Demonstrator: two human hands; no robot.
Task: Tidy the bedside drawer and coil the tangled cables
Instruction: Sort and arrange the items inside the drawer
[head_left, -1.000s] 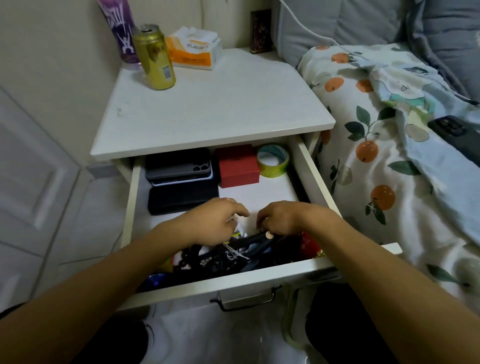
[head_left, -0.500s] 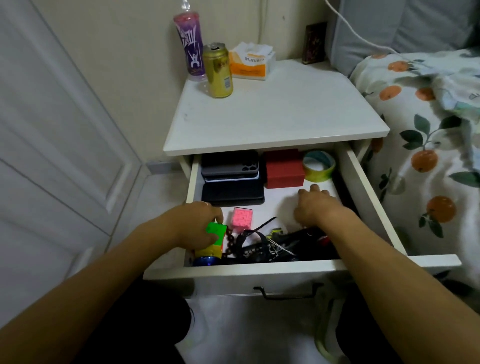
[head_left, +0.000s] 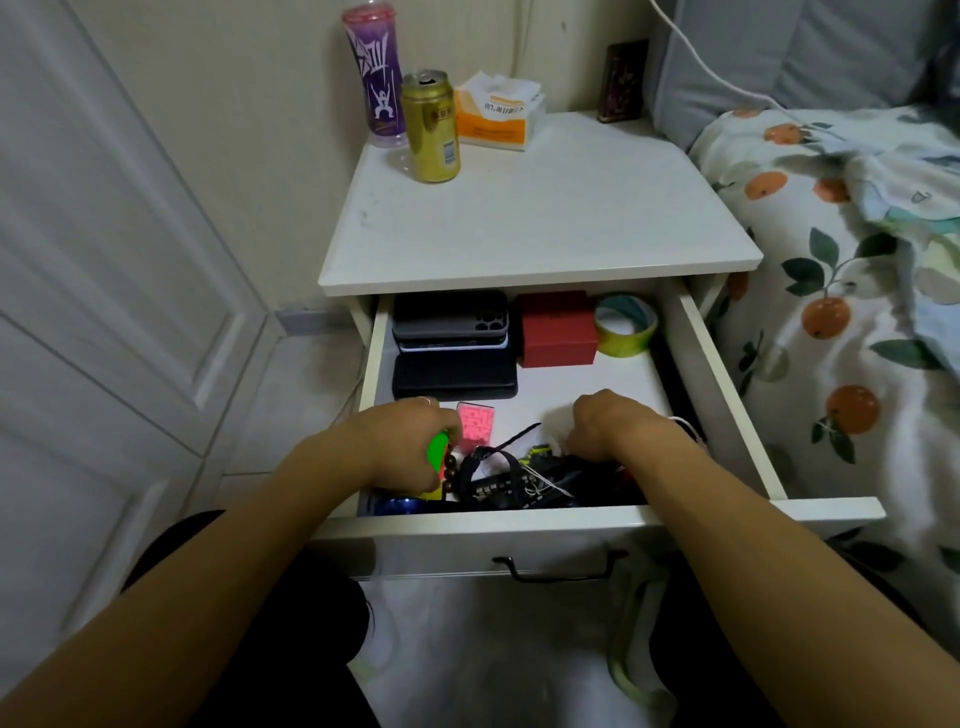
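Note:
The white bedside drawer (head_left: 519, 524) stands pulled out. At its front lies a tangle of black cables and straps (head_left: 519, 478). My left hand (head_left: 395, 447) grips a green-faced cube (head_left: 438, 451) at the front left, beside a brown bead bracelet (head_left: 451, 474) and a pink maze cube (head_left: 475, 426). My right hand (head_left: 613, 426) has its fingers curled down into the right part of the tangle. A thin white cable (head_left: 687, 426) loops out beside its wrist. The fingertips of both hands are hidden.
Stacked phone cases (head_left: 449, 322), a black case (head_left: 454, 375), a red box (head_left: 558, 330) and a tape roll (head_left: 623, 325) fill the drawer's back. On the nightstand top stand a gold can (head_left: 431, 127), a purple bottle (head_left: 374, 78) and tissues (head_left: 498, 111). The bed (head_left: 857, 322) is on the right, a white door (head_left: 104, 260) on the left.
My hands moved apart from the middle of the tangle. The left hand took hold of the green cube. The right hand reached back, then returned to the tangle with curled fingers.

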